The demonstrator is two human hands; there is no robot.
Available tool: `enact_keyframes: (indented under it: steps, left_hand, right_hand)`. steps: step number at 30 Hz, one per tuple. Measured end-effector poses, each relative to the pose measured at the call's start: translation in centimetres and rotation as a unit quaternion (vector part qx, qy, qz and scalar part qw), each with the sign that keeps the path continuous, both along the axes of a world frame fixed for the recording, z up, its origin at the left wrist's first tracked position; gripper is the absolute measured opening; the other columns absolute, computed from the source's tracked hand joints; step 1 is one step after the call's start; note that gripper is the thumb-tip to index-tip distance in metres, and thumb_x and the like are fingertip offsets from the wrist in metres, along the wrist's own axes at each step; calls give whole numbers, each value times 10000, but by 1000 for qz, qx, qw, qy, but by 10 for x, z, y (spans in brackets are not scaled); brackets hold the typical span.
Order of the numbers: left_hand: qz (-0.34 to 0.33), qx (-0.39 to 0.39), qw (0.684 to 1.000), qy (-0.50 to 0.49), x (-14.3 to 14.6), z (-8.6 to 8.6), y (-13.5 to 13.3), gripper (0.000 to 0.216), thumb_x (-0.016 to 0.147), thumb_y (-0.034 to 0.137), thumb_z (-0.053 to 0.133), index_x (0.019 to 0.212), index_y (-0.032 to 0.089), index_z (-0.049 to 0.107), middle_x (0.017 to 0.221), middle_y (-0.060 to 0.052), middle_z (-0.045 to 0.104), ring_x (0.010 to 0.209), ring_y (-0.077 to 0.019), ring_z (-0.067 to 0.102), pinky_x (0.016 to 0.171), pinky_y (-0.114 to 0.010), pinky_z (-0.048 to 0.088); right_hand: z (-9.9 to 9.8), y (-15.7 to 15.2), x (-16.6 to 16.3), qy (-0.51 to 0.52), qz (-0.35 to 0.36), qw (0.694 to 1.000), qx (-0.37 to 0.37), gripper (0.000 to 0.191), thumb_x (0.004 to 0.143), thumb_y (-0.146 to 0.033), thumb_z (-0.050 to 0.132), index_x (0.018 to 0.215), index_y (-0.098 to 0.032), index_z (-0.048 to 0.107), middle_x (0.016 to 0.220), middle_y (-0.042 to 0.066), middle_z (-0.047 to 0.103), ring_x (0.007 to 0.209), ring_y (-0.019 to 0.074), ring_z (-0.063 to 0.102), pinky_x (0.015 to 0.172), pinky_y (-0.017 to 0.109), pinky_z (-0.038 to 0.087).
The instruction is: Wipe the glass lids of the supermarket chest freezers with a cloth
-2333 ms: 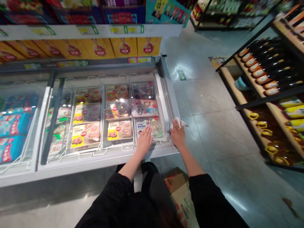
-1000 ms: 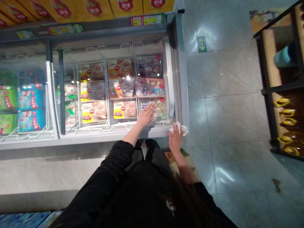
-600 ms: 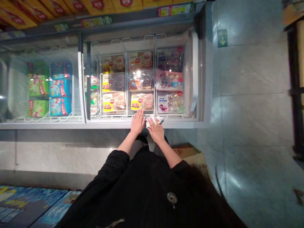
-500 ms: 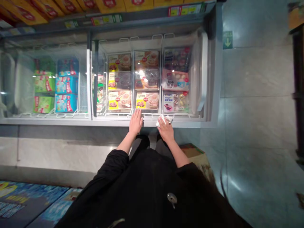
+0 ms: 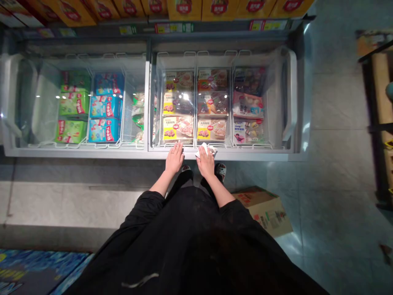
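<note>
My left hand [image 5: 174,157] lies flat with its fingers stretched out on the front rim of a chest freezer [image 5: 123,153]. Just to its right, my right hand [image 5: 205,163] presses a crumpled white tissue [image 5: 203,149] against the same rim, the tissue showing around and beyond the fingers. Under the freezer's glass, close to my fingertips, white wire baskets hold boxed frozen food [image 5: 178,129] and bagged food [image 5: 248,105]. Green packs [image 5: 71,131] and blue packs [image 5: 104,130] stand in the left half.
Yellow packages [image 5: 184,10] line a shelf behind the freezer, with price tags below. A cardboard box [image 5: 270,213] sits on the floor to my right. Blue printed boxes [image 5: 39,270] are at lower left, and a dark rack [image 5: 380,131] stands at the far right.
My view and body have shifted left along the freezer, so more of its left half shows. Both hands have travelled left along the rim, the tissue still under my right hand.
</note>
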State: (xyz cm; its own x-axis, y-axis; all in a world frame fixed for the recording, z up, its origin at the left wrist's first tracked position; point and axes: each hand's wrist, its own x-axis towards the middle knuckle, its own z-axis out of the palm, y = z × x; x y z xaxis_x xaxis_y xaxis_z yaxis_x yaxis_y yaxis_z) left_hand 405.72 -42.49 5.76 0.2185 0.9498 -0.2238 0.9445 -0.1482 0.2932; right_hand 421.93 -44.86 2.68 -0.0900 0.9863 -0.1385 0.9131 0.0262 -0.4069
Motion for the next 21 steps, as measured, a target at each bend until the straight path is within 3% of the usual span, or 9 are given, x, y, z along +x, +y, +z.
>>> enact_keyframes:
  steps: [4, 9, 13, 16, 21]
  left_hand:
    - [7, -16, 999, -39, -27, 6, -2, 469, 848, 258, 219, 1295, 180, 96, 1343, 22, 112, 1220, -123, -54, 1010, -318, 27]
    - [0, -36, 997, -74, -43, 9, -4, 478, 838, 261, 246, 1290, 162, 124, 1338, -2, 140, 1223, -147, -35, 1007, -333, 29]
    - [-6, -35, 994, -102, -39, 13, 1, 479, 842, 252, 238, 1288, 130, 115, 1341, -18, 131, 1221, -154, -50, 1004, -340, 26]
    - [0, -25, 993, -117, -29, 16, 12, 487, 842, 244, 244, 1287, 113, 97, 1349, -13, 75, 1217, -146, -73, 1004, -331, 2]
    - [17, -13, 989, -146, -16, 22, 34, 493, 844, 252, 263, 1286, 124, 89, 1350, -17, 50, 1221, -134, -20, 996, -317, 40]
  right_hand:
    - [10, -1, -4, 20, 41, 999, -27, 472, 809, -240, 309, 1270, -168, 233, 1336, 44, 174, 1211, 219, 52, 956, 398, 153]
    - [27, -5, 31, 8, -92, 995, -46, 480, 802, -228, 299, 1270, -149, 226, 1343, 69, 139, 1216, 178, 38, 980, 388, 79]
    - [38, -5, 9, 130, -125, 979, -95, 501, 785, -232, 332, 1264, -118, 237, 1348, 72, 109, 1215, 184, -29, 982, 390, 6]
    - [40, -1, -24, 209, -91, 966, -126, 478, 732, -216, 435, 1202, -167, 366, 1317, 18, 237, 1212, 160, 49, 993, 329, 21]
    - [44, 19, -34, 375, -123, 899, -190, 322, 707, -230, 477, 1022, -206, 536, 1201, -18, 429, 1149, 141, 254, 981, 303, 126]
